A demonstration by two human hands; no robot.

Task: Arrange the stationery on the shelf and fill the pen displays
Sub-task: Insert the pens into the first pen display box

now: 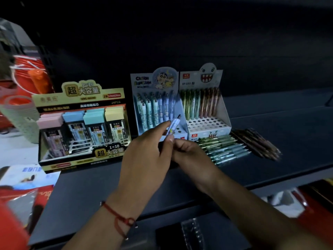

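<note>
Pens are the business here, and one pale blue pen (173, 126) is being held in front of the cartoon pen display (158, 103), tip hidden in the hands. Going from the left: a gold-trimmed lead refill box (82, 127) is standing on the dark shelf (288, 120). The left hand (147, 156) is pinching the pen's barrel; the right hand (187, 152) is curling round its lower end. Further right, the ghost-face display (205, 107) is showing many unfilled holes, with loose green pens (223, 147) and brown pens (255, 141) lying beside it. Each pen is likely light, stiff and smooth; mid-barrel is probably the best place to grip.
</note>
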